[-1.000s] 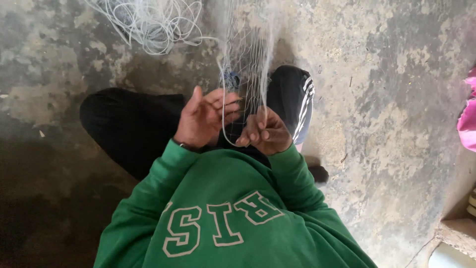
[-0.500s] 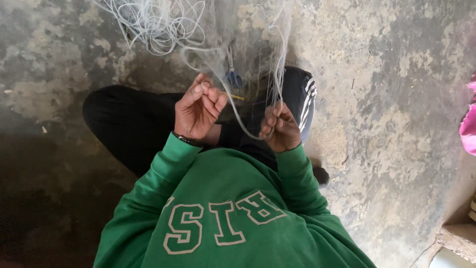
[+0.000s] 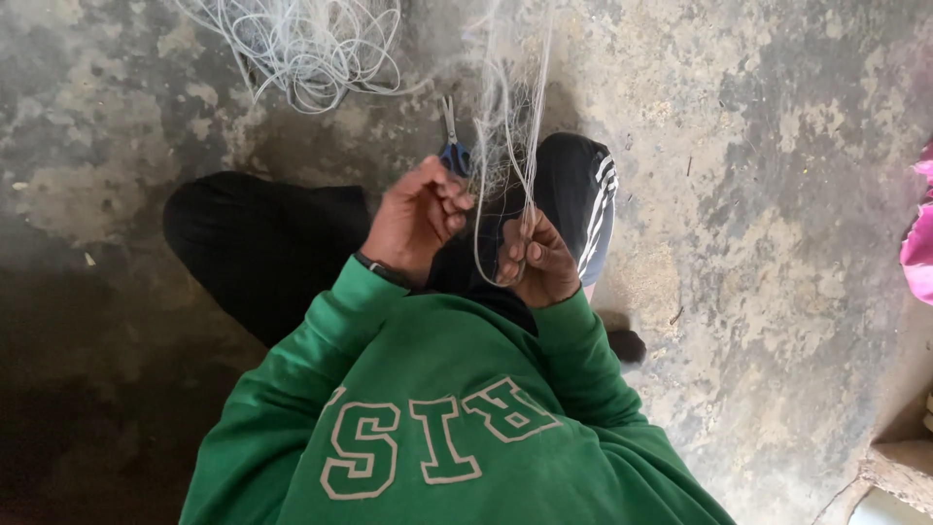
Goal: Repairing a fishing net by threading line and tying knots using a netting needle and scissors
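I sit cross-legged on a concrete floor in a green sweatshirt and black trousers. A fine white net (image 3: pixel 505 117) hangs from above down to my lap. My left hand (image 3: pixel 416 219) is closed around strands of it, fingers curled. My right hand (image 3: pixel 536 258) pinches a looped white cord (image 3: pixel 483 255) of the same net, a little lower and to the right. The two hands are a short gap apart. Blue-handled scissors (image 3: pixel 453 146) lie on the floor just beyond my left hand, partly veiled by the net.
A tangled coil of white line (image 3: pixel 306 49) lies on the floor at the top left. A pink object (image 3: pixel 918 243) shows at the right edge. A raised concrete ledge (image 3: pixel 899 467) is at the bottom right corner.
My hands were close together a second ago and have drawn apart, pulling the cord loop between them. The scissors behind my left hand have come into view.
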